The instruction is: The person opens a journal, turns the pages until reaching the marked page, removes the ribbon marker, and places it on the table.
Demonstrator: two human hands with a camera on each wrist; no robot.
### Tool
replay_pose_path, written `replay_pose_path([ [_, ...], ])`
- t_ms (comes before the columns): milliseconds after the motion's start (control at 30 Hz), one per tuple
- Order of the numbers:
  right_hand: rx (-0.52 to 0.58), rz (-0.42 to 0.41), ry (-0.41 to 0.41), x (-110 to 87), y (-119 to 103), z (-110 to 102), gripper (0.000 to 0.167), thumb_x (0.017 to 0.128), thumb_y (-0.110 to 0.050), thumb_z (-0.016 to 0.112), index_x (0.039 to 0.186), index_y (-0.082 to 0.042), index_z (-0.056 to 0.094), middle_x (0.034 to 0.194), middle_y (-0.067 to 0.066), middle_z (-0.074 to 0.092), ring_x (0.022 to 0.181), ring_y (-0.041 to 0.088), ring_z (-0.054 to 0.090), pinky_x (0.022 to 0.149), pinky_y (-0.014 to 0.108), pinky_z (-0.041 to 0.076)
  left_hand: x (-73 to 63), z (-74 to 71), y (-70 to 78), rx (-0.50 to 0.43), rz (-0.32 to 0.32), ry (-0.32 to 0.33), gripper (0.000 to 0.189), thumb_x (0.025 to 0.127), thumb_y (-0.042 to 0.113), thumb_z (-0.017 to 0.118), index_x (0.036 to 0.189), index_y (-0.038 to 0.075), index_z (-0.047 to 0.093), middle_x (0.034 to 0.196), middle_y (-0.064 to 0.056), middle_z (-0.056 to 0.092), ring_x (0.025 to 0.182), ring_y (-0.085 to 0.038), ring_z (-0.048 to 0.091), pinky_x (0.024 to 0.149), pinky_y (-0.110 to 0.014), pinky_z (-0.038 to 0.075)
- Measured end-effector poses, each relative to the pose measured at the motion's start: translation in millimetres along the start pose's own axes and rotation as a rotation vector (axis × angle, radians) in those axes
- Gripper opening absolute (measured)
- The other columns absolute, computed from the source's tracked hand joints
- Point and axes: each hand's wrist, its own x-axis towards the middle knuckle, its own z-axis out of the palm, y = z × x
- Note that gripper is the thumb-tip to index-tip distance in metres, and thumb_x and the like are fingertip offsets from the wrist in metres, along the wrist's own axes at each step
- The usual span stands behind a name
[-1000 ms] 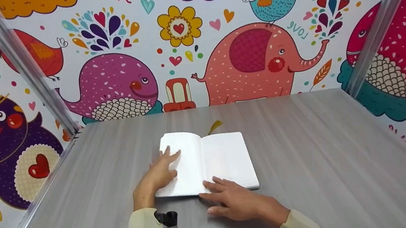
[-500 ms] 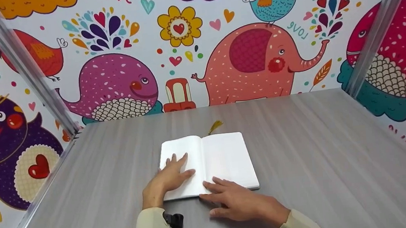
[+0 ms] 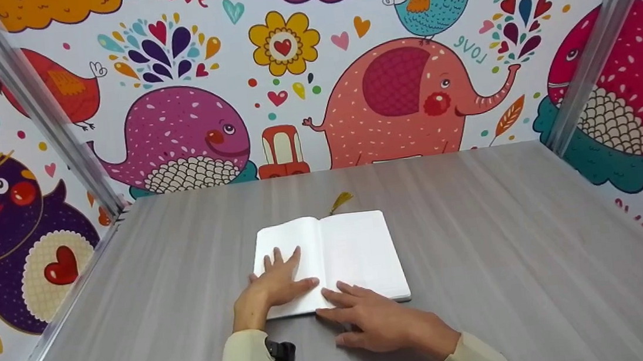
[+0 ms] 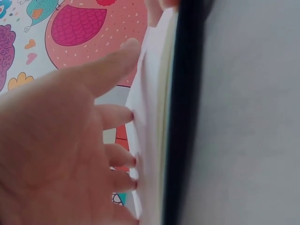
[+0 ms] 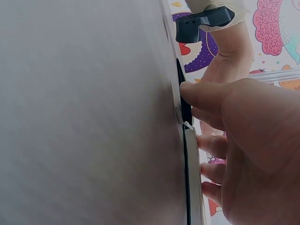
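- Lying in the lower centre of the head view, an open book with white pages and a dark cover rests on a grey wood-grain tabletop.
- The left hand presses the left page, its fingers straight and splayed, in a flat touch.
- The right hand lays its extended fingers across the book's bottom edge near the centre fold; its thumb lies outside the book, nearer the bottom of the frame.
- Tabletop stretches widely to both sides of the book, with a shallower band beyond its top edge; silvery metal posts rise at the upper left and upper right.
- A yellow-green tassel sticks out above the fold, seen only from the head.
- The left wrist view adds the layered cream page edges above the dark cover, with left fingertips meeting the paper.
- The right wrist view alone shows the book's bottom edge at the fold, where a dark spine separates two page stacks.
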Motion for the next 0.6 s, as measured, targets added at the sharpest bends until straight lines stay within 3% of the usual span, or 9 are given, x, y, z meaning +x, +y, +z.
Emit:
replay_pose_path([
  [233,0.008,0.016,-0.022,-0.8,2.0,-4.7,0.055,0.101,-0.035,0.059,0.153,-0.023,0.044,0.163,0.002,0.036,0.152,0.033,0.031,0.121,0.056,0.029,-0.6,0.7,5.0,0.000,-0.021,-0.003,0.077,0.096,0.044,0.064,0.159,0.016,0.030,0.162,-0.038,0.005,0.150,-0.059,0.001,0.110,-0.083,0.006],
  [467,0.015,0.054,-0.044,-0.2,3.5,-6.9,0.055,0.101,-0.034,0.059,0.152,-0.023,0.045,0.163,-0.002,0.036,0.153,0.030,0.030,0.121,0.058,0.027,4.3,2.2,5.8,0.015,0.032,-0.012,0.076,0.096,0.035,0.066,0.156,0.003,0.032,0.164,-0.033,0.009,0.151,-0.055,0.004,0.117,-0.075,0.006],
  [600,0.033,0.090,-0.044,-1.4,5.3,-10.1,0.056,0.100,-0.034,0.061,0.152,-0.025,0.045,0.163,-0.002,0.036,0.153,0.031,0.029,0.119,0.063,0.026,6.3,2.8,4.8,0.015,0.047,-0.033,0.075,0.097,0.034,0.064,0.156,0.001,0.031,0.164,-0.031,0.011,0.151,-0.055,0.007,0.116,-0.076,0.007],
])
